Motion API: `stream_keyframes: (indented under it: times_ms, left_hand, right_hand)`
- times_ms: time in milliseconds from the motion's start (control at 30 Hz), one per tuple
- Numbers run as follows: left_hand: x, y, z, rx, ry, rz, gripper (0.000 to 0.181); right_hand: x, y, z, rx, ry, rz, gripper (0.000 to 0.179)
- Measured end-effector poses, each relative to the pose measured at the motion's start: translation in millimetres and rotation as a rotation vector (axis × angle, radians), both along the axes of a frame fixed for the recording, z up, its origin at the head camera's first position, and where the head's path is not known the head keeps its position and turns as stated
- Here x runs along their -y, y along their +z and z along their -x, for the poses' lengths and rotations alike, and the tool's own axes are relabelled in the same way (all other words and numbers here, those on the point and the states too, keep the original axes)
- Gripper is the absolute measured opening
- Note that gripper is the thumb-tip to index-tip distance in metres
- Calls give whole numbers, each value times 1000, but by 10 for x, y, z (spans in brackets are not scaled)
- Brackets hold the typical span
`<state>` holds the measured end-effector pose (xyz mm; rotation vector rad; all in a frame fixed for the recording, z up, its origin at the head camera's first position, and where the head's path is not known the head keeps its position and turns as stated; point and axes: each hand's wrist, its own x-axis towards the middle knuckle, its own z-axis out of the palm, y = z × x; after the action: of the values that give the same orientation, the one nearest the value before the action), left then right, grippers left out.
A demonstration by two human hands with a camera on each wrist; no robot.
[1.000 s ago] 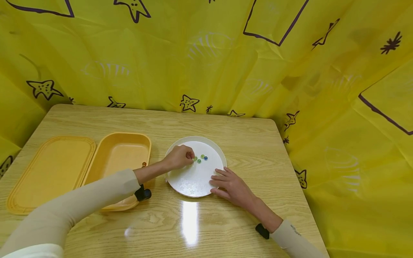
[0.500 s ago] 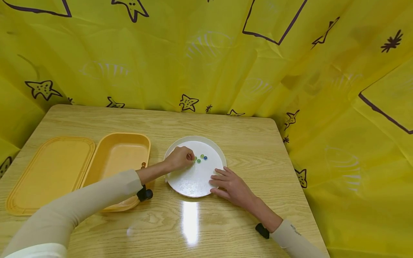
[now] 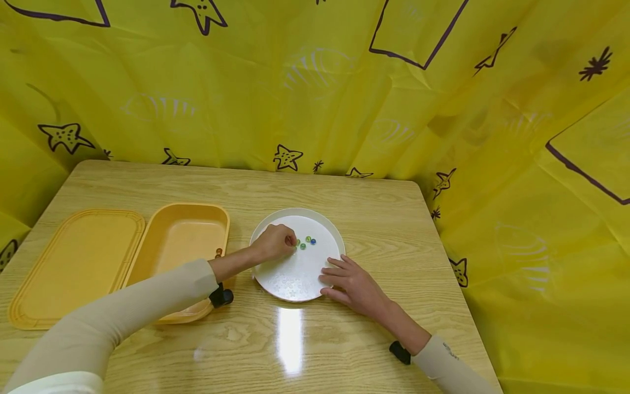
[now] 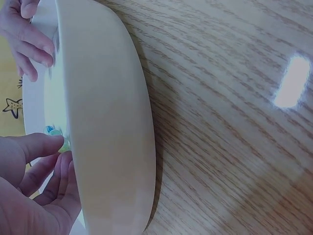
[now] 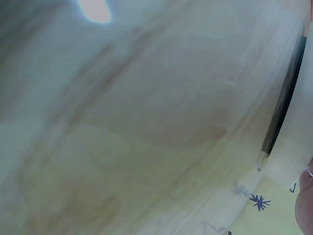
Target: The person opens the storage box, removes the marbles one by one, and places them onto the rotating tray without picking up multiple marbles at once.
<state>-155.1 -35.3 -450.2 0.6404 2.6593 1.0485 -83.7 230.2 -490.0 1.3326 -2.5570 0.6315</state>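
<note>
Inside a round white tray [image 3: 300,282], my left hand [image 3: 272,242] has its thumb and fingers curled together over the tray floor. In the left wrist view, a green glass marble [image 4: 66,145] shows between my left thumb and fingertips, partly covered by them. Close to those fingertips lie more marbles, among them a green one [image 3: 302,246], a yellow-green one [image 3: 308,238] and a blue one [image 3: 313,241]. My right hand [image 3: 355,284] rests on the tray's right rim, its fingers spread and reaching inward.
Left of the tray stands an orange-yellow box [image 3: 169,232] with brown marbles [image 3: 219,251] by its right wall, partly behind my left arm. Its lid [image 3: 81,262] lies beside it. Yellow cloth [image 3: 256,98] hangs behind the wooden table [image 3: 384,219].
My left hand has shifted only very slightly within the tray and stays at the green marble. The right hand holds its place on the rim.
</note>
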Motion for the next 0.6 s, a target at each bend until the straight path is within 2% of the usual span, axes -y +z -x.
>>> stream_keyframes:
  times_ms: [367,467,600]
  left_hand:
    - [31,8,32,-6,-3,0,5]
    - [63,26,42,-17,-6,-11,6]
    - [105,81,35,8,-1,-35,7]
  right_hand:
    - [0,-5,4,1,-5,-1,39]
    - [3,-5,4,1,-6,-3,39]
    - [2,1,1,6,-4,-5,38]
